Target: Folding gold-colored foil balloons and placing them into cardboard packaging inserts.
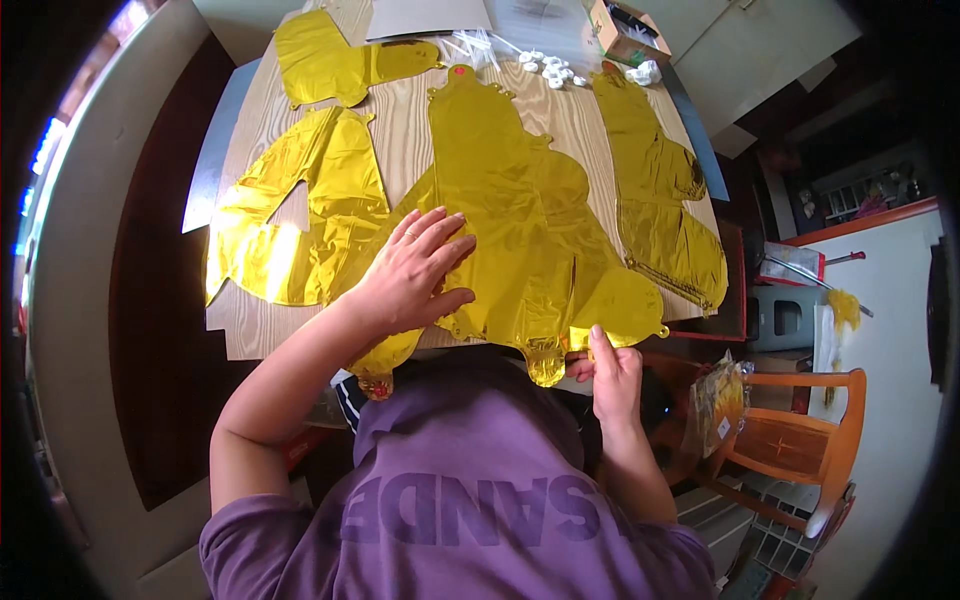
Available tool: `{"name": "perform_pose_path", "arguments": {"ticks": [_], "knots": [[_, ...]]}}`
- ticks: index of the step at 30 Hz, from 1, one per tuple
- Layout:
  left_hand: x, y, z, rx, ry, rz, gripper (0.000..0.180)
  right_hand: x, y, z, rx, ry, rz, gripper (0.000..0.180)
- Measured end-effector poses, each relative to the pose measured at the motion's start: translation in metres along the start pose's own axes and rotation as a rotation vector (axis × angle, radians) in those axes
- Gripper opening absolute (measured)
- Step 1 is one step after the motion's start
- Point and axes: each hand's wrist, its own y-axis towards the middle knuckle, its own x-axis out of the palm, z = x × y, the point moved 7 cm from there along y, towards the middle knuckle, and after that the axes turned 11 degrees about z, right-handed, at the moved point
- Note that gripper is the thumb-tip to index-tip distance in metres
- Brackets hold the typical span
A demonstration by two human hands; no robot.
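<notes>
The left hand (408, 275) lies spread on gold foil (495, 180) at center frame while the right hand (614, 375) pinches its lower edge, apparently for smoothing, with gentle tension likely needed next.

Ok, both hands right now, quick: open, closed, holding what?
Left hand: open, resting on the large gold foil piece.
Right hand: closed, pinching that piece's near edge.

I can't see the part of the gold foil (500, 180) under the left hand (415, 270); well beyond it, the pale sheet (430, 18) runs off the top edge, and the white pieces (555, 69) are too small to identify.
</notes>
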Motion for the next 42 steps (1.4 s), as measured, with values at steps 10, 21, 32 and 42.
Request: {"name": "perform_pose_path", "arguments": {"ticks": [10,21,32,42], "knots": [[-0.011,0.013,0.002,-0.013,-0.023,0.062,0.063,-0.003,0.003,-0.003,-0.028,-0.055,0.050,0.034],[0.013,0.034,0.014,0.182,-0.134,0.087,0.051,-0.015,0.008,-0.017,-0.082,-0.057,0.193,0.022],[0.016,0.033,0.013,0.189,-0.044,0.073,0.051,0.070,-0.038,-0.086,-1.131,-0.783,0.102,0.021],[0.017,0.032,0.012,0.173,-0.051,0.060,0.052,0.047,-0.013,-0.082,-1.044,-0.482,-0.413,0.045]]}}
